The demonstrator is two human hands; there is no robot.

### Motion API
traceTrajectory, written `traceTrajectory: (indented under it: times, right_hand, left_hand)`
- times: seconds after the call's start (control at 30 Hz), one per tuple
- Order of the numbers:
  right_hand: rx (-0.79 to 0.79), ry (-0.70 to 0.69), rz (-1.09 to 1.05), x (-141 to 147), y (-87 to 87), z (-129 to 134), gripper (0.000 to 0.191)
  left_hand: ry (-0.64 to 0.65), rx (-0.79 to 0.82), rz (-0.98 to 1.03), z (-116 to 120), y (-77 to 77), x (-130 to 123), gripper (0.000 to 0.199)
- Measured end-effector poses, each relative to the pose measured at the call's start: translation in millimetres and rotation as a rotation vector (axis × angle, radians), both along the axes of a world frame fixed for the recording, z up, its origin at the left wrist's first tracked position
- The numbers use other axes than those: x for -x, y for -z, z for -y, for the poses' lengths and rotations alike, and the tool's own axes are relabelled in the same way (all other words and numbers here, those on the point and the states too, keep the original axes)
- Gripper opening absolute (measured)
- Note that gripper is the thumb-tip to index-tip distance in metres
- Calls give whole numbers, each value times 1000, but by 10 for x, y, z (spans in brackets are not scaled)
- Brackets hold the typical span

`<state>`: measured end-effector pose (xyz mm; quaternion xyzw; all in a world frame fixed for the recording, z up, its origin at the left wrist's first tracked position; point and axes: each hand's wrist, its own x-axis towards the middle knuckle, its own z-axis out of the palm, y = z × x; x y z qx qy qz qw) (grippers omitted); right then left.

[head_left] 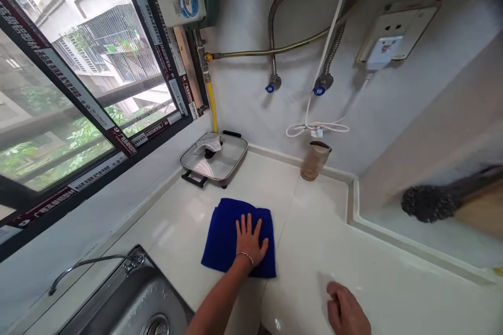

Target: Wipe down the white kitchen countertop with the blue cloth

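Presses cloth (222,235) on counter (314,230) with wide-spread left grip (250,243); curls right grip (346,310), cannot tell if holding; could bump pan (226,163) by overreaching.

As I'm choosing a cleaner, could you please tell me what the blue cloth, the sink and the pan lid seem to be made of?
Blue cloth: matte fabric, perhaps microfibre, given its soft, dull surface. Sink: metal, likely stainless steel, from its grey sheen. Pan lid: glossy, probably glass, see-through with bright reflections.

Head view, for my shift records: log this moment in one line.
left hand: spread on blue cloth; right hand: loosely curled, off cloth; cloth: on counter
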<state>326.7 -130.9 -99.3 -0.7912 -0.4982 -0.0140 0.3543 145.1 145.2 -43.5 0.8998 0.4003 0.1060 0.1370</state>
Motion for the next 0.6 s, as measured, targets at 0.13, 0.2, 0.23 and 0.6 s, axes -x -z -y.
traceTrajectory:
  times: [0.13,0.2,0.23,0.6]
  right_hand:
    - [-13,-15,55,62,-114,-20,18]
    - [-36,-24,77,70,-148,-25,16]
    - [-43,-27,84,68,-155,-24,16]
    - [54,6,10,18,-77,70,23]
  left_hand:
    - [109,49,33,539,14,40,76]
    - [178,67,45,727,-4,175,76]
    - [214,75,47,794,-19,263,76]
    - [84,21,-83,583,-121,1548,62]
